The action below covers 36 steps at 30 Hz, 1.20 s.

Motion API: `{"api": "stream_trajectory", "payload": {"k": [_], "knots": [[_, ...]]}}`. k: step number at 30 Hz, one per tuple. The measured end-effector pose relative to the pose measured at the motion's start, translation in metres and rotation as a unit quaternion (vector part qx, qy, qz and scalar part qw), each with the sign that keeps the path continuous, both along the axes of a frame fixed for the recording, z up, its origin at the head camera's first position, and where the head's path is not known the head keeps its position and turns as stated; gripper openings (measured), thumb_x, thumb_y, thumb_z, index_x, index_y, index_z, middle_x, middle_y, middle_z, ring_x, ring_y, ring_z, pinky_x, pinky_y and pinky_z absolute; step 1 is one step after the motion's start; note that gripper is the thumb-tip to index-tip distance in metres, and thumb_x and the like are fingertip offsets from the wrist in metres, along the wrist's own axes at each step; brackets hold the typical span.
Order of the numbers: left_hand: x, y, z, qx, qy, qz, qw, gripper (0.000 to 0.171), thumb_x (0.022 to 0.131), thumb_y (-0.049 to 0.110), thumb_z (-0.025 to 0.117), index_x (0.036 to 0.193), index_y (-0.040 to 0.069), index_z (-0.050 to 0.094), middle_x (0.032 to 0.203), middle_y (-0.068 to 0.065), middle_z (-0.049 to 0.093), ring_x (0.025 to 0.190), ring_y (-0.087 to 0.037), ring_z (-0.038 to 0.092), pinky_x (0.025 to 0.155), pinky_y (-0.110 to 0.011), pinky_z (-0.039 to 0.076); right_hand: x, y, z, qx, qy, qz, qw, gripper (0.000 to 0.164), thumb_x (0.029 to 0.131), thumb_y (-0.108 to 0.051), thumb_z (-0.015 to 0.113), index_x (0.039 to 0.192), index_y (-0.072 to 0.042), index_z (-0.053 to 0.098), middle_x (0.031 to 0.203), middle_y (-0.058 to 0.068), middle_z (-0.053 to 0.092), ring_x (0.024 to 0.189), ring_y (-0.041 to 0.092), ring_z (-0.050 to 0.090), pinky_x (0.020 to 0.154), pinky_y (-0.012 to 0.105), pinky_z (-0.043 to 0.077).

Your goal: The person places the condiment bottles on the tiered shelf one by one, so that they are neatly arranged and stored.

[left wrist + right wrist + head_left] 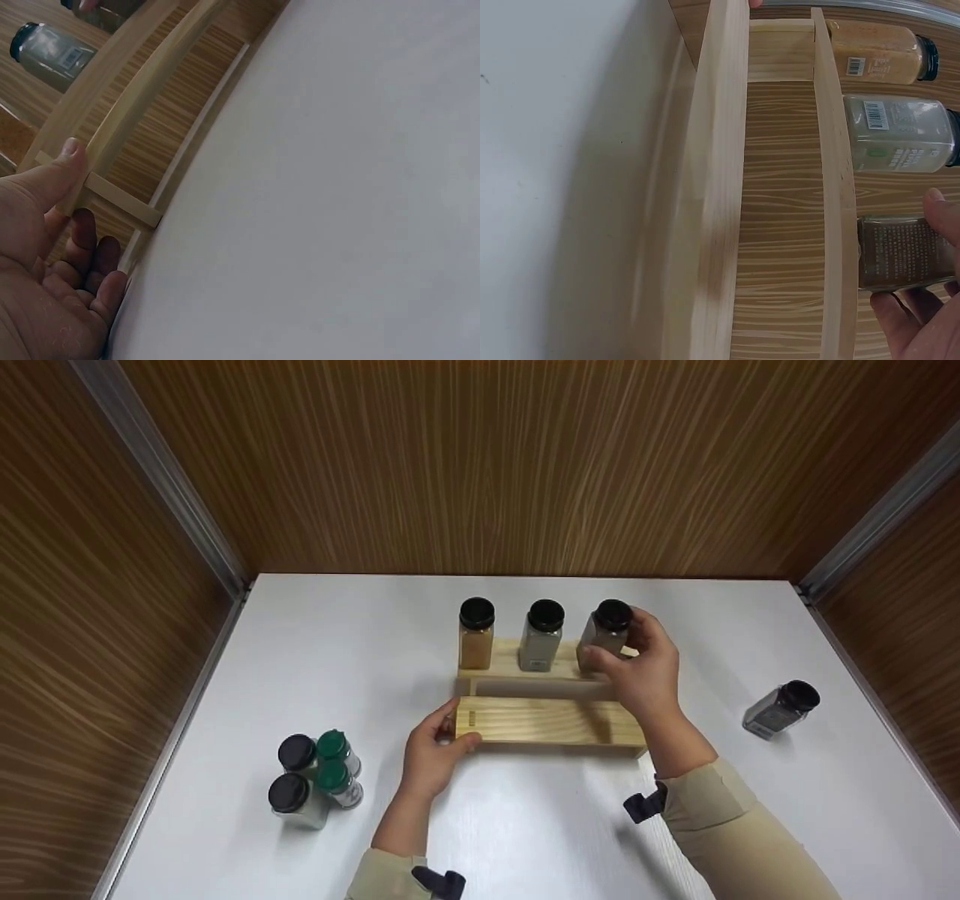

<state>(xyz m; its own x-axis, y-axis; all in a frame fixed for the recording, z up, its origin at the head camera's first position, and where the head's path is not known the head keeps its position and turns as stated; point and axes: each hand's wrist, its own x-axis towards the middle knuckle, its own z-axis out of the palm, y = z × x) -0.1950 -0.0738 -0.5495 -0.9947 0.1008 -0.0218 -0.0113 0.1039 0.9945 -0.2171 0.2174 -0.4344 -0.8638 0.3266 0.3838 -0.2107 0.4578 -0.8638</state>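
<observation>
A two-tier wooden spice rack point(551, 721) stands mid-table. My left hand point(431, 757) grips its left end, thumb on the front board and fingers around the side. With thumb and fingers my right hand point(651, 671) holds a spice jar point(900, 251) with dark brown contents and a black lid, at the right end of the upper tier. Left of it on that tier stand a jar of pale grey-green powder point(540, 637) and a jar of orange powder point(476, 634), both black-lidded. The left wrist view shows the left thumb point(69, 150) against the wood.
At the left, two black-lidded jars point(298, 801) and two small green-capped shakers point(341, 784) stand grouped together. Another black-lidded jar point(780, 709) stands alone at the right. Wood-grain panels point(525, 465) wall the white table point(360, 637) at the back and sides.
</observation>
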Motion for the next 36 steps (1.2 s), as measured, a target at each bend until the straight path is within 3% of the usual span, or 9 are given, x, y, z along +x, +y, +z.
{"api": "stream_trajectory", "payload": {"k": [7,14,18,22,28,36], "knots": [[-0.001,0.0,-0.001,-0.006,0.007,0.001,1.0,0.073,0.086,0.009,0.089,0.15,-0.001,0.056,0.095,-0.006,0.069,0.096,-0.021,0.061,0.088,-0.032,0.049,0.0,-0.001,0.001,0.012,-0.002,-0.008,1.0,0.063,0.077,0.005,0.092,0.134,0.003,0.064,0.108,0.015,0.07,0.095,0.013,0.063,0.077,0.016,0.053],[-0.001,0.002,-0.001,0.0,0.005,0.005,1.0,0.072,0.085,0.008,0.089,0.149,-0.001,0.057,0.096,-0.009,0.069,0.094,-0.022,0.06,0.084,-0.031,0.048,0.001,0.002,0.005,0.014,-0.01,0.004,1.0,0.066,0.078,0.003,0.091,0.138,0.002,0.062,0.121,0.019,0.071,0.104,0.022,0.067,0.089,0.022,0.051],[0.0,0.003,-0.001,0.0,0.005,0.003,1.0,0.072,0.086,0.007,0.089,0.15,-0.001,0.057,0.097,-0.01,0.068,0.095,-0.023,0.06,0.083,-0.032,0.049,0.006,0.007,0.007,-0.01,-0.013,0.005,1.0,0.068,0.082,0.003,0.089,0.142,0.004,0.057,0.128,0.021,0.068,0.108,0.031,0.069,0.09,0.024,0.055],[-0.001,0.004,-0.001,0.001,0.01,0.004,0.9999,0.072,0.085,0.006,0.089,0.15,-0.002,0.057,0.096,-0.01,0.068,0.096,-0.023,0.061,0.084,-0.032,0.049,0.013,0.012,0.013,-0.043,-0.003,-0.005,0.999,0.06,0.089,0.001,0.084,0.142,0.004,0.056,0.13,0.02,0.067,0.111,0.026,0.069,0.089,0.023,0.056],[-0.002,0.003,-0.002,-0.003,0.012,0.003,0.9999,0.073,0.085,0.006,0.089,0.15,-0.001,0.057,0.096,-0.009,0.068,0.094,-0.021,0.06,0.084,-0.031,0.048,0.027,0.023,0.022,-0.07,0.07,-0.035,0.995,0.04,0.092,0.002,0.078,0.13,0.001,0.065,0.122,0.017,0.073,0.106,0.009,0.07,0.088,0.022,0.056],[-0.002,-0.001,-0.003,-0.008,0.017,0.003,0.9998,0.072,0.086,0.007,0.089,0.15,-0.002,0.056,0.096,-0.009,0.069,0.093,-0.022,0.06,0.081,-0.03,0.048,0.042,0.044,0.028,-0.013,0.163,-0.048,0.985,0.033,0.097,0.002,0.07,0.129,0.008,0.062,0.121,0.01,0.071,0.116,0.02,0.068,0.098,0.025,0.054]]}}
